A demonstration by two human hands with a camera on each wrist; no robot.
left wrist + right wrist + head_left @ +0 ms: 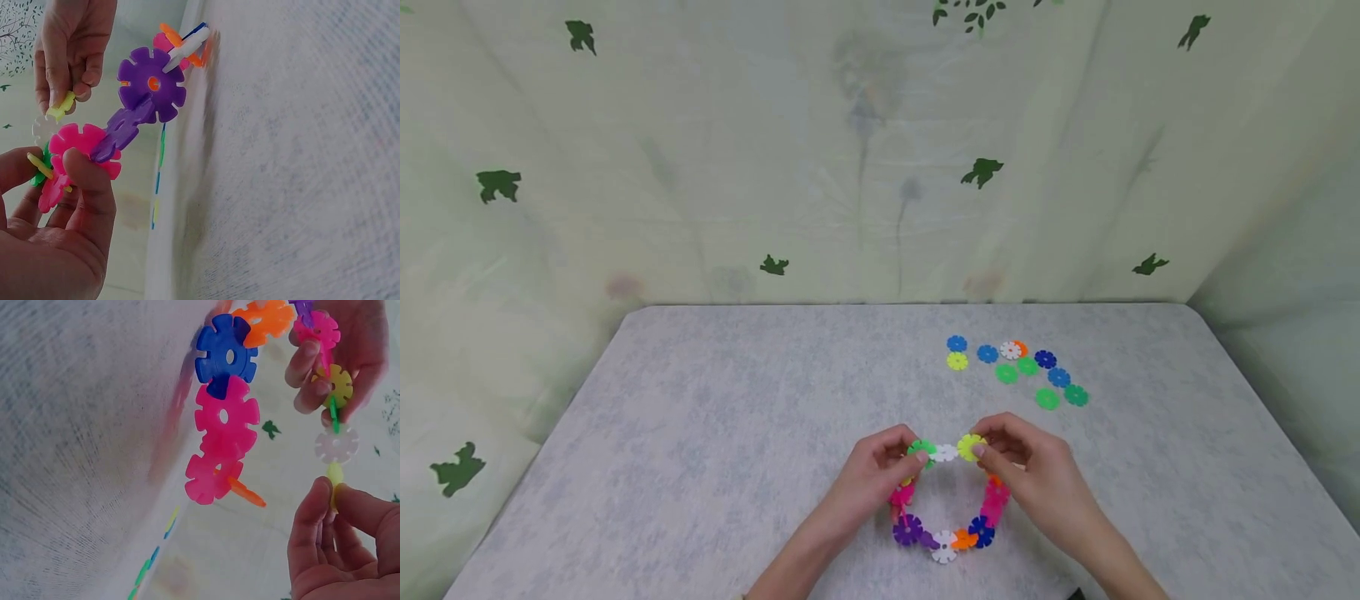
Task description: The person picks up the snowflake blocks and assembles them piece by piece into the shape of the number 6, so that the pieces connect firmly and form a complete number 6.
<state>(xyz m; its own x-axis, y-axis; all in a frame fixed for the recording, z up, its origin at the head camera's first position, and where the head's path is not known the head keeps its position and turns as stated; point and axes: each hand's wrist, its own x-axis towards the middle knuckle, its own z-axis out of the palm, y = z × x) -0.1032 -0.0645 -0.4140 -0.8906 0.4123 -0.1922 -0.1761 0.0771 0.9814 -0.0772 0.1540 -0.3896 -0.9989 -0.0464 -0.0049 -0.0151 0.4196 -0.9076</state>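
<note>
A chain of slotted plastic snowflake discs curves in a ring shape between my hands. My left hand (872,468) pinches the chain at a green disc (921,452); a pink disc (84,145) lies by its fingers in the left wrist view. My right hand (1037,471) pinches a yellow disc (968,447) between thumb and fingers. A white disc (945,452) joins the green and yellow ones. Purple (907,529), white, orange and dark blue discs (981,531) form the near side. Past the pink discs, an orange disc (247,492) ends the chain, apart from the yellow disc.
Loose snowflake discs lie flat toward the back right of the grey table (715,433), among them a yellow one (957,361), a dark blue one (1045,359) and several green ones (1047,398). A pale curtain (700,167) with leaf and bird prints hangs behind the table.
</note>
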